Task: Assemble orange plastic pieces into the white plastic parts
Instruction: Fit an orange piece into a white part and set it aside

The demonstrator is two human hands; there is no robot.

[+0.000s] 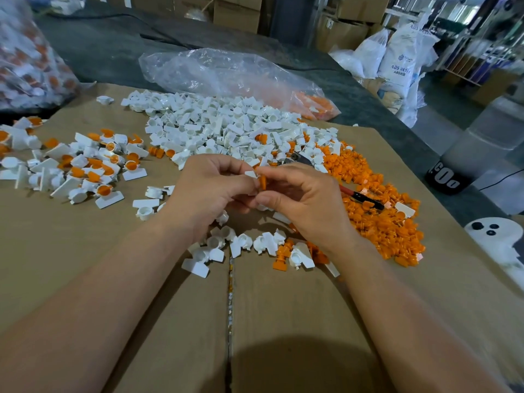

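- Assembled pile (85,165): far left on cardboard sheet (113,279), well apart from hands.
- Left hand (209,188): fingers curled round white part (251,174), held above sheet, centre.
- Orange piece (262,181): touching white part, pinched between thumb and forefinger of right hand (300,199).
- Risk: alignment hidden by fingers. Skewed push could jam piece or flick it into loose parts beneath.
- Orange pile (382,222): just beside right wrist. Forearm sweep would scatter it.
- Red-handled tool (360,197): half buried in orange pile, likely snag.
- Room: bare cardboard toward body. Sheet's right edge near orange pile, so spill-off possible.
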